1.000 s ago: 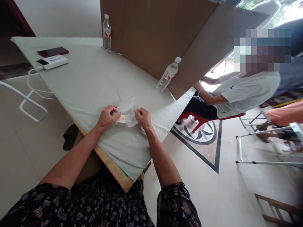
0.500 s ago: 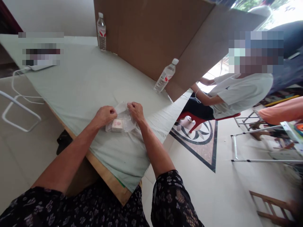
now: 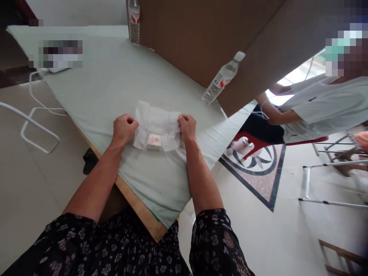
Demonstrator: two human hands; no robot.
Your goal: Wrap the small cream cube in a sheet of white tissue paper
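the cloth (image 3: pixel 94 92) covers the tabletop (image 3: pixel 153 230), creasing near the wood-edged corner facing the wearer. near this corner, the block (image 3: pixel 154 141), pale with red print, sits at the near edge of the wrap (image 3: pixel 158 117), between the hands. left hand (image 3: pixel 124 128): fingers pinch the wrap's left edge. right hand (image 3: pixel 188 128): fingers pinch its right edge. beyond the wrap, the near bottle (image 3: pixel 221 80) stands beside the cardboard (image 3: pixel 186 38); the far bottle (image 3: pixel 134 25) stands at its left end. right of the tabletop, a person (image 3: pixel 324 103) sits above the patterned, tiled floor (image 3: pixel 244 226). the wall (image 3: pixel 80 11) is behind.
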